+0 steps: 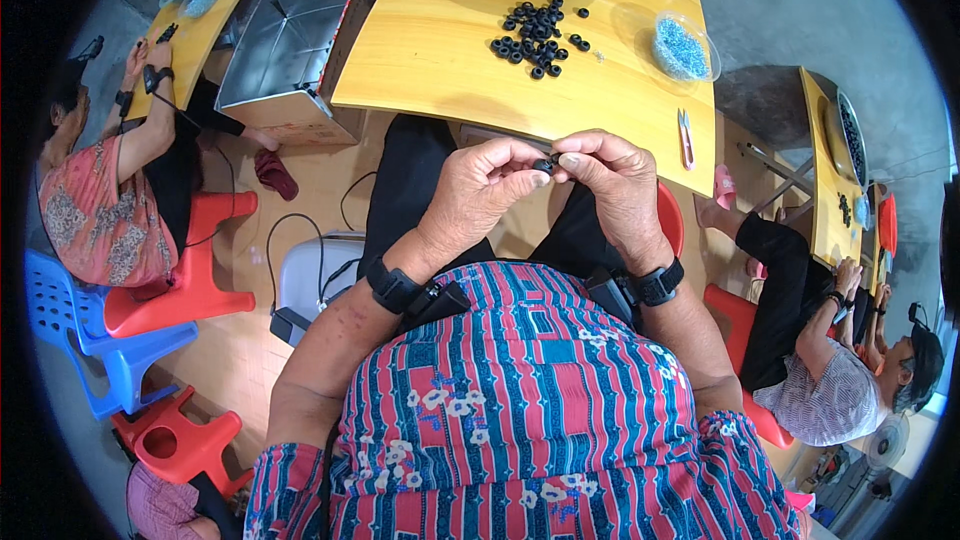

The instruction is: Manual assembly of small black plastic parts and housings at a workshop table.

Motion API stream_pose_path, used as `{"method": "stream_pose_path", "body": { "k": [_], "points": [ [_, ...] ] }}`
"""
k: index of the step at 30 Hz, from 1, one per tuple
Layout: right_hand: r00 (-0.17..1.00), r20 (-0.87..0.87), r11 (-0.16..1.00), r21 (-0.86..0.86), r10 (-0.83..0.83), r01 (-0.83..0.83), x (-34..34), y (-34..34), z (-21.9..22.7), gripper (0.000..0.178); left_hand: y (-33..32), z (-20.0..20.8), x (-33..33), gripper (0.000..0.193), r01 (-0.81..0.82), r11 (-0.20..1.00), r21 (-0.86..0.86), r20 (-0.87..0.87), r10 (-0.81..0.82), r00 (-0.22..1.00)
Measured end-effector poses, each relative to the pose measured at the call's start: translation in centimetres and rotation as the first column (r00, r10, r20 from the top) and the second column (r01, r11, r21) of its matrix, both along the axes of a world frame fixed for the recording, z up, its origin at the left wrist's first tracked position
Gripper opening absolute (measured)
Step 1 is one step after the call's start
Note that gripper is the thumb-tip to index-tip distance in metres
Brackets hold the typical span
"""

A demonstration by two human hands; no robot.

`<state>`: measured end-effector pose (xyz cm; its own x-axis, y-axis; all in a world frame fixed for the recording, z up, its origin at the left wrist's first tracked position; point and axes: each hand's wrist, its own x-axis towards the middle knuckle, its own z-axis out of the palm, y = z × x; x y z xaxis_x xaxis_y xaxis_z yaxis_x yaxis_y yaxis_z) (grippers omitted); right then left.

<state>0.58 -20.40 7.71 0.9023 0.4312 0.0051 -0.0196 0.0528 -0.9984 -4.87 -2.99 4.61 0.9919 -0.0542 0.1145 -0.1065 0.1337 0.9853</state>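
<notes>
**Head view: both hands pinch one black ring over the lap**

Left hand (480, 190) and right hand (615, 185) meet fingertip to fingertip, both grasping a small black ring (545, 165), held just short of the table (440, 50) edge. Doing this well probably means keeping the pinch light and the wrists close to the body. A ring pile (535, 38) lies mid-table, with a bead dish (682, 48) and snips (686, 137) to the right. Bare tabletop near the edge leaves room to reach forward.
</notes>
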Motion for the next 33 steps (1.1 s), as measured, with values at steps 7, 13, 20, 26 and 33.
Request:
{"method": "stream_pose_path", "body": {
  "k": [7,13,20,26,33],
  "points": [
    [0.999,0.046,0.999,-0.049,0.018,-0.016,0.1,0.1,0.2,0.013,0.0,-0.2,0.1,0.016,0.003,1.0,-0.008,0.004,-0.003,1.0],
    [0.994,0.107,0.996,-0.09,0.035,-0.025,0.2,0.1,0.5,0.014,0.1,0.0,0.1,0.016,0.002,1.0,0.015,0.0,-0.002,1.0],
    [0.972,0.224,0.985,-0.167,0.074,-0.036,0.4,0.0,0.6,0.011,0.1,0.0,0.2,0.015,-0.025,0.999,0.047,0.007,0.025,1.0],
    [0.925,0.36,0.956,-0.292,0.118,-0.008,0.3,0.2,1.1,0.011,-0.1,-0.2,0.2,0.014,-0.055,0.991,0.118,-0.001,0.055,0.998],
    [0.963,0.246,0.956,-0.29,0.114,-0.04,0.3,0.2,1.0,0.01,-0.2,-0.9,0.3,0.013,-0.06,0.993,0.099,0.005,0.059,0.998]
  ]
}}
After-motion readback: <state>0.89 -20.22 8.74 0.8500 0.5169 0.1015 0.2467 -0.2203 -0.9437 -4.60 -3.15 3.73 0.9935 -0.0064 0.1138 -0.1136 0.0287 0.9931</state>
